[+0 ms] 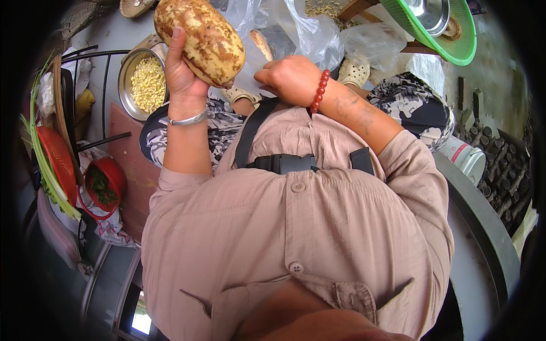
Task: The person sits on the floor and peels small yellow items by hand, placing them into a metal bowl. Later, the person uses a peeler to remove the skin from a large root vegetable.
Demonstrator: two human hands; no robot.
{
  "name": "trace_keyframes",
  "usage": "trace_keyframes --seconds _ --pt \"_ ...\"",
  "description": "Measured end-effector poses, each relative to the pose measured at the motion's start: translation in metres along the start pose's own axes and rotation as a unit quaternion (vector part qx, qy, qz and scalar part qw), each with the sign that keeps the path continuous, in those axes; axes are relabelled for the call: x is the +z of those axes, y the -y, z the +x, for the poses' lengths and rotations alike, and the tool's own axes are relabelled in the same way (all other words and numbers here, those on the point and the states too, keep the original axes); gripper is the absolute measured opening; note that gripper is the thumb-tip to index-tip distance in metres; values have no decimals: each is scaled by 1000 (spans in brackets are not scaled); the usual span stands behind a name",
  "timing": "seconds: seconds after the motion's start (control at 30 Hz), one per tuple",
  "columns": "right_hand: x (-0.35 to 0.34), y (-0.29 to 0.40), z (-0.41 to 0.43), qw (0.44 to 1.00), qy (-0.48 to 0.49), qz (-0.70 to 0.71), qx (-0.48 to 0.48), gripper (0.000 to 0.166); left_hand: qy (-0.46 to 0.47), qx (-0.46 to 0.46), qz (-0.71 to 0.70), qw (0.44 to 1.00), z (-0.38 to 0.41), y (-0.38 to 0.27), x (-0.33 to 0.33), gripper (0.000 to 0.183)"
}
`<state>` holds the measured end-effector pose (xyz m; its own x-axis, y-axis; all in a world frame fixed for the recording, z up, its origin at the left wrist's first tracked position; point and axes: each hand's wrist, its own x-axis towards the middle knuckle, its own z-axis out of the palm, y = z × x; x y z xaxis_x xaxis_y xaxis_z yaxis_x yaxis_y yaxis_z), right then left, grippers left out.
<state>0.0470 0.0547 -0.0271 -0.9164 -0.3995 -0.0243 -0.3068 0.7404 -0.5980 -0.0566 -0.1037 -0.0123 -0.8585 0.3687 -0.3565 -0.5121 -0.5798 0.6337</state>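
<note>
My left hand [182,68], palm up and wearing a silver bangle, grips a large brown-mottled root vegetable [200,40], apparently a lotus root segment. To its right, my right hand [292,81] has curled fingers beside a clear plastic bag [294,30]; a red bead bracelet circles that wrist. Whether these fingers pinch the bag or anything else is hidden. A pale, brown-marked piece [261,44] shows just beyond the right hand, at the bag. Left of my left hand, a steel bowl [123,91] holds bean sprouts [148,84].
At upper right, a green plastic basket [467,53] holds a steel bowl [431,17]. On the left are a black metal frame [105,85], green stalks [42,170] and a red container [119,174] with leafy greens. A white bucket [473,166] and stacked logs [503,170] lie right.
</note>
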Motion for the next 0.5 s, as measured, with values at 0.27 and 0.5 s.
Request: trace_keyframes --seconds 0.27,0.5 --pt "-25 33 28 988 -138 -32 -52 8 42 7 -54 998 -7 -22 7 51" --pt "-51 42 33 978 -207 -12 -14 23 150 -32 -123 980 -9 -44 33 42"
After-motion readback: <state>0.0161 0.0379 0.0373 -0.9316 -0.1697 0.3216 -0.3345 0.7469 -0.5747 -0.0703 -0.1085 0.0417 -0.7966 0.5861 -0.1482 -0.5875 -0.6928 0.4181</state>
